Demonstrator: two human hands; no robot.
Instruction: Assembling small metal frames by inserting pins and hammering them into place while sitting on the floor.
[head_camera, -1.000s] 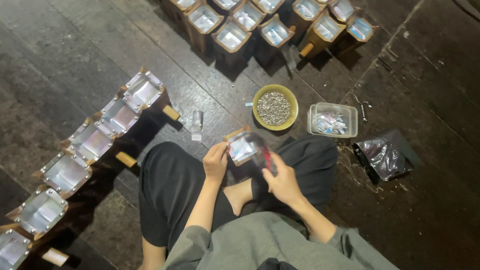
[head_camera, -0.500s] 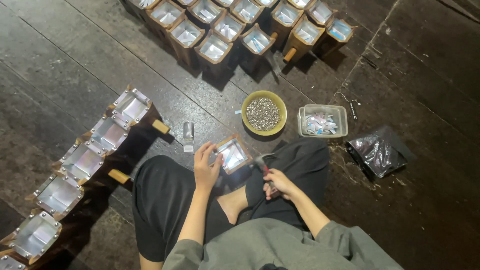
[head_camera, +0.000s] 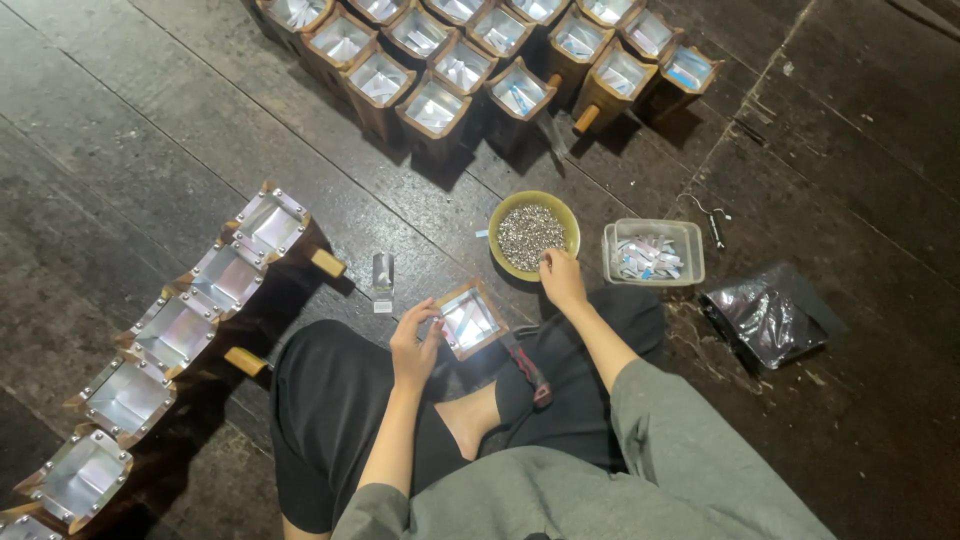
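I sit cross-legged on a dark plank floor. My left hand (head_camera: 415, 345) grips the edge of a small wooden box lined with shiny metal (head_camera: 470, 319), resting on my lap. My right hand (head_camera: 562, 279) reaches forward to the near rim of a yellow bowl (head_camera: 502, 209) full of small silvery pieces, fingertips curled at its edge. Whether it holds any pieces is hidden. A hammer with a red handle (head_camera: 527, 366) lies on my leg beside the box.
A clear plastic tub (head_camera: 690, 252) of small foil slips stands right of the bowl. A dark plastic bag (head_camera: 765, 315) lies farther right. Several metal-lined boxes form a row at left (head_camera: 228, 275) and a cluster at the top (head_camera: 436, 105). A small clear block (head_camera: 382, 272) stands near the row.
My right hand has left the hammer on my leg and moved forward to the yellow bowl. My left hand keeps its hold on the box.
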